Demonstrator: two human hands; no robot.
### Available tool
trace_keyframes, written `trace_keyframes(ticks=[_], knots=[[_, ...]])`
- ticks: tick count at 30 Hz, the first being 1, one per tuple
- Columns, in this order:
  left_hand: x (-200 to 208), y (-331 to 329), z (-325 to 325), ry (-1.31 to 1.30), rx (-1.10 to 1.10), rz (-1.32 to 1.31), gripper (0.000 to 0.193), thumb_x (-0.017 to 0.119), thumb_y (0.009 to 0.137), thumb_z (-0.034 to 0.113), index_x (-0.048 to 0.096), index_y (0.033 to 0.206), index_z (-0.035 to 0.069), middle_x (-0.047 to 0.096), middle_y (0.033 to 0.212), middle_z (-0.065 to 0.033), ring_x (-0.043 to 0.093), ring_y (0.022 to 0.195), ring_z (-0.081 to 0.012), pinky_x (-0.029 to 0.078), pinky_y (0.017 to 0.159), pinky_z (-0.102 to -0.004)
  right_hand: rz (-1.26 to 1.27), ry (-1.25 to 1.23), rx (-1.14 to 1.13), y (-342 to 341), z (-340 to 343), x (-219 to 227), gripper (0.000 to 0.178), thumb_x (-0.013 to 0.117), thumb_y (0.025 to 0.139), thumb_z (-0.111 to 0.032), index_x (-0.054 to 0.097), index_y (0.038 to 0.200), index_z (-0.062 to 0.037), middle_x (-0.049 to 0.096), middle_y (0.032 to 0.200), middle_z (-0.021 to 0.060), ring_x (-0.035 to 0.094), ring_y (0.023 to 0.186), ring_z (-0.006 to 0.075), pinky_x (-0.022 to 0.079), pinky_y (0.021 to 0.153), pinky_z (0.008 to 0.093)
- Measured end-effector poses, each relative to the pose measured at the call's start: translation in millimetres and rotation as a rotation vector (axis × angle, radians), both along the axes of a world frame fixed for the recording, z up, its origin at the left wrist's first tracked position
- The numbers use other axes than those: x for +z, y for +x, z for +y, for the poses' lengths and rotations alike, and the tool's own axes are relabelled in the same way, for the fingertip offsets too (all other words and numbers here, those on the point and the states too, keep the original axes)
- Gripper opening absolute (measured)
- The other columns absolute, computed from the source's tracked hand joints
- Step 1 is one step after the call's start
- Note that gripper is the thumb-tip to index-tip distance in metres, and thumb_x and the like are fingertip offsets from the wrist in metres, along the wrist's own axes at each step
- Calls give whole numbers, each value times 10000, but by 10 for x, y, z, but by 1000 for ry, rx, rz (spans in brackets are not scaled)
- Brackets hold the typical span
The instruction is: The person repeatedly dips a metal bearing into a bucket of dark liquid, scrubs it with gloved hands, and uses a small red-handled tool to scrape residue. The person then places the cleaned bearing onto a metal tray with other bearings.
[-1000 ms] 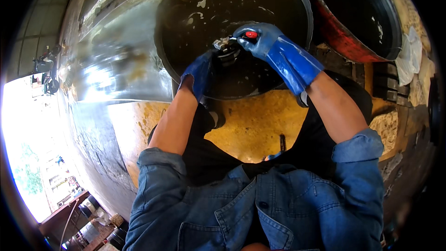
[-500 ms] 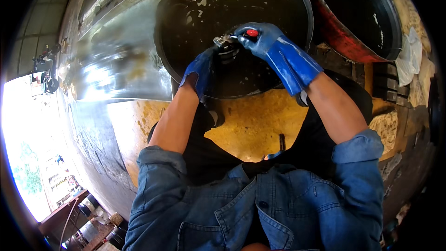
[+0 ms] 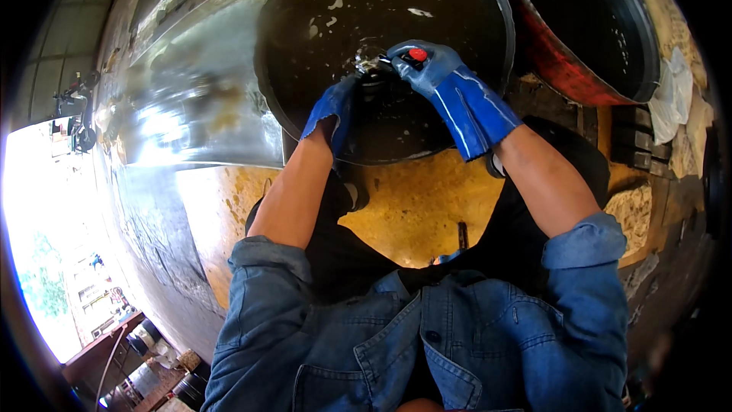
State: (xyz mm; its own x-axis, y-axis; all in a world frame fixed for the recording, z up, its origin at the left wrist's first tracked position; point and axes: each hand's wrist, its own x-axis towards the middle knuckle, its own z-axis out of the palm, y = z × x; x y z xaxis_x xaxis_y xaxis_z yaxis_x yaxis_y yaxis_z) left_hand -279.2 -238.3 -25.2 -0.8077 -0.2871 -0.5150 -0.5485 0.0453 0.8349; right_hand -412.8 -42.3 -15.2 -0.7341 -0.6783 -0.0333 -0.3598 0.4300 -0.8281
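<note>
Both my hands wear blue rubber gloves and work over a round tub (image 3: pixel 509 38) of murky dark liquid. My left hand (image 3: pixel 335 111) is closed at the side of a dark, shiny metal part (image 3: pixel 374 85) with ridged sides, low at the liquid's surface. My right hand (image 3: pixel 431 69) is closed around a handled tool (image 3: pixel 418 54) with a red end and a black body. The tool's working tip meets the part's far side, where water glints; its kind is hidden. The left fingertips are partly hidden by shadow and liquid.
A second tub (image 3: pixel 568 88) with a red outer wall, also holding dark liquid, stands at the far right. Left of my tub lies a shiny metal sheet (image 3: pixel 206 107). A white plastic bag (image 3: pixel 671 95) hangs at the right. Yellow flooring (image 3: pixel 419 198) shows between my legs.
The metal part has sunk a little lower into the liquid, and ripples and a splash have appeared around it. Both hands have shifted slightly right, keeping their grips.
</note>
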Motion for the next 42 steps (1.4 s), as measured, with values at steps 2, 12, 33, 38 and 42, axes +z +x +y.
trace_keyframes(ticks=[2,12,33,38,42], knots=[[137,-59,112,-109,-88,69,373,431,1062,236,649,1271,17,697,1208,-199,642,1154,-289,478,980,-371,6,-9,-33,-44,42,-39,278,677,932,-293,711,1186,-186,727,1165,66,680,1081,294,535,976,379],[238,46,168,-169,-175,71,358,432,1065,204,641,1291,21,704,1213,-167,649,1087,-221,479,965,-334,-73,-168,-108,271,-167,78,193,734,930,-153,747,1103,-68,763,1048,67,711,977,167,556,929,299],[-207,-10,87,158,49,-41,383,552,1031,342,692,1224,43,712,1042,-67,639,906,-171,508,846,-307,-274,-197,-129,202,-107,47,225,785,910,-222,753,1079,-78,752,1007,51,691,927,150,546,899,315],[-599,39,-10,198,17,-68,280,532,1028,224,716,1149,50,725,969,-85,678,837,-207,552,712,-323,-372,-309,-305,59,-115,201,195,725,939,-95,739,1124,-35,750,1044,72,684,950,161,539,891,299],[-594,-96,-98,-1082,-717,186,405,562,911,113,649,1304,159,725,982,-185,718,885,-329,568,813,-407,-202,-304,-196,34,-105,-574,228,686,929,-26,720,1154,-24,743,1121,87,692,1057,193,530,979,320]])
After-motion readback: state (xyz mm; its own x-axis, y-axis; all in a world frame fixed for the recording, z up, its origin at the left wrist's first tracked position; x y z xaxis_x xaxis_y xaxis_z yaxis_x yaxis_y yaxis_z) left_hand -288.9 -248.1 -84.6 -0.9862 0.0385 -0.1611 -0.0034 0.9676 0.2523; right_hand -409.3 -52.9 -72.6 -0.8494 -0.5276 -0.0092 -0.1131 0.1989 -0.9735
